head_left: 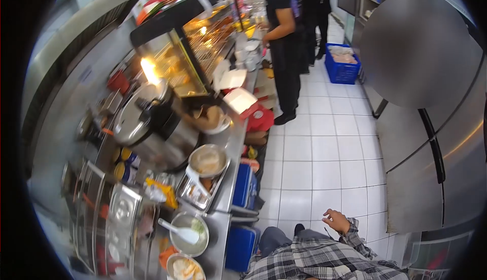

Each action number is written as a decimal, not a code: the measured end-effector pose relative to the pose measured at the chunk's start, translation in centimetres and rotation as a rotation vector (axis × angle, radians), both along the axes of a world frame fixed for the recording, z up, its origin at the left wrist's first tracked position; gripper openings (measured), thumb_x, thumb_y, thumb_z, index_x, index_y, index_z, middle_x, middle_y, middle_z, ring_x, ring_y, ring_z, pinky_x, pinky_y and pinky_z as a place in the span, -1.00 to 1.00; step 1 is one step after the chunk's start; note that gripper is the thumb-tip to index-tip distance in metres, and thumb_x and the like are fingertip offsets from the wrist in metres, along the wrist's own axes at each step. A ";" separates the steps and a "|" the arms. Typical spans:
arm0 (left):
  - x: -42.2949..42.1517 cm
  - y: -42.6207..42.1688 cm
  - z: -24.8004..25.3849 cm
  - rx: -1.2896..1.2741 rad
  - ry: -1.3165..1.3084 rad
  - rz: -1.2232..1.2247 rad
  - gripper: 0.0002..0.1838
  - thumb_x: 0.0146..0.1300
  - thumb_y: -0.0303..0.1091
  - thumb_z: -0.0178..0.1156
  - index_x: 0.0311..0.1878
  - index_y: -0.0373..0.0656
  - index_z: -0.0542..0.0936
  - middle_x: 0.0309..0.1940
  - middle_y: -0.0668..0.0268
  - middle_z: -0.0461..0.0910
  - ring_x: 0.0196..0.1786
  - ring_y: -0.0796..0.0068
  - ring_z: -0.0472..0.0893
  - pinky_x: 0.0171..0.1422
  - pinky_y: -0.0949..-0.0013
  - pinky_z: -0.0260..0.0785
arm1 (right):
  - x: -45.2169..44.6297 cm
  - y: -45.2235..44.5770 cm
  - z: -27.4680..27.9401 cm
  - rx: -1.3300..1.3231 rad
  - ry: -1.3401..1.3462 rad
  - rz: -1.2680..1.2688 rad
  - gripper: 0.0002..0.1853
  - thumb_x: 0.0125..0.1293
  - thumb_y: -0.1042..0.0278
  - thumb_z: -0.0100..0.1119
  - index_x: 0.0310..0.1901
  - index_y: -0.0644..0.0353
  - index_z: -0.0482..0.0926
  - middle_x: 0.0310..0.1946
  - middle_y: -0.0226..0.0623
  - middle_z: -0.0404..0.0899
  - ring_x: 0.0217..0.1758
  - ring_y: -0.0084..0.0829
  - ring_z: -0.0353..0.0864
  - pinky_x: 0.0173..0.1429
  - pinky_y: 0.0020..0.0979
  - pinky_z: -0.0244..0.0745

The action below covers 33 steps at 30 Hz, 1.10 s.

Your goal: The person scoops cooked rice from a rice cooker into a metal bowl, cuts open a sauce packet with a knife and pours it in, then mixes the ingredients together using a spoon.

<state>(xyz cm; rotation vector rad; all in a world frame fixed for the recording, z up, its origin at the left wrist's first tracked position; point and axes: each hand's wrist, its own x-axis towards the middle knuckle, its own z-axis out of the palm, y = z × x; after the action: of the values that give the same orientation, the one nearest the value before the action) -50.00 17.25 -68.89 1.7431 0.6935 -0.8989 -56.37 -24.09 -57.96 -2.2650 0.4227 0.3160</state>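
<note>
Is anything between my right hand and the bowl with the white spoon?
Nothing visible seems to block it: between your right hand and that bowl, your trousers and a blue bin show, both apparently lower than the counter top.

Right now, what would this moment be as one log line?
right hand: nothing visibly held, above tiled floor | left hand: out of view | counter: bowl with white spoon | blue crate: on floor

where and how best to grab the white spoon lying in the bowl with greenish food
Take the white spoon by its handle, probably best from above at the picture's left: the slim handle juts over the rim of the bowl there, while the broad head lies inside.
</note>
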 end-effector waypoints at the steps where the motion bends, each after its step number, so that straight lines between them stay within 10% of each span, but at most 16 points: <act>1: 1.8 -1.3 -0.6 -0.001 0.005 -0.016 -0.66 0.30 0.00 0.08 -0.21 -0.10 0.53 -0.47 0.25 0.57 -0.44 0.43 0.56 -0.35 0.39 0.46 | 1.4 -1.3 0.0 -0.012 -0.018 0.006 -0.67 0.18 -0.03 0.16 -0.13 -0.01 0.52 -0.35 -0.23 0.61 -0.21 -0.16 0.59 -0.19 -0.13 0.44; 11: 26.1 -13.2 -3.7 -0.026 0.023 -0.109 -0.66 0.27 0.02 0.11 -0.28 -0.09 0.53 -0.53 0.25 0.57 -0.53 0.42 0.55 -0.44 0.34 0.45 | 23.3 -10.2 -5.4 0.000 -0.109 0.172 -0.66 0.20 -0.01 0.15 -0.12 0.03 0.52 -0.41 -0.25 0.62 -0.28 -0.20 0.62 -0.23 -0.16 0.46; 18: 46.0 -25.1 -2.9 -0.046 0.077 -0.278 -0.66 0.24 0.03 0.13 -0.32 -0.08 0.53 -0.58 0.24 0.57 -0.59 0.42 0.54 -0.51 0.31 0.44 | 30.0 -20.4 -18.8 0.154 0.169 -0.171 -0.64 0.14 0.02 0.24 -0.16 0.09 0.53 -0.52 -0.25 0.61 -0.42 -0.28 0.62 -0.28 -0.29 0.50; 19: 48.5 -27.2 -2.9 -0.080 0.046 -0.321 -0.66 0.24 0.03 0.14 -0.33 -0.08 0.53 -0.59 0.24 0.57 -0.60 0.42 0.53 -0.52 0.31 0.44 | 29.7 -22.1 -22.4 -0.006 -0.102 -0.177 -0.68 0.14 0.09 0.24 -0.18 0.13 0.53 -0.53 -0.25 0.61 -0.44 -0.36 0.62 -0.31 -0.33 0.50; 22: 55.7 -36.0 -2.7 -0.226 -0.272 -0.391 -0.68 0.23 0.00 0.13 -0.15 0.00 0.38 -0.57 0.15 0.57 -0.68 0.41 0.48 -0.65 0.33 0.38 | 28.8 -24.6 -15.9 0.336 -0.016 -0.622 -0.72 0.17 0.16 0.19 -0.22 0.19 0.51 -0.51 -0.25 0.61 -0.49 -0.44 0.59 -0.38 -0.38 0.49; 24: 60.4 -43.4 -0.5 -0.287 -0.239 -0.390 -0.63 0.24 -0.01 0.11 -0.03 0.05 0.29 -0.53 0.12 0.60 -0.67 0.46 0.48 -0.64 0.37 0.37 | 26.0 -27.9 -23.0 0.185 0.124 -0.830 -0.73 0.18 0.16 0.13 -0.21 0.20 0.49 -0.49 -0.28 0.62 -0.50 -0.47 0.60 -0.42 -0.37 0.50; 33: 74.2 -73.2 3.0 -0.258 -0.183 -0.698 -0.61 0.30 0.05 0.03 0.02 0.02 0.32 -0.40 0.20 0.68 -0.57 0.55 0.57 -0.49 0.47 0.42 | 32.2 -43.1 -16.3 0.207 0.513 -0.911 -0.74 0.13 0.18 0.16 -0.31 0.21 0.61 -0.45 -0.20 0.68 -0.46 -0.38 0.66 -0.36 -0.30 0.59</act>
<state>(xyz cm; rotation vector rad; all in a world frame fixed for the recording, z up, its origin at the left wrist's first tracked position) 24.24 -55.96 -65.88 1.8167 -0.1769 -1.2058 -24.20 -67.19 -74.28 -1.5568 1.5293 0.4218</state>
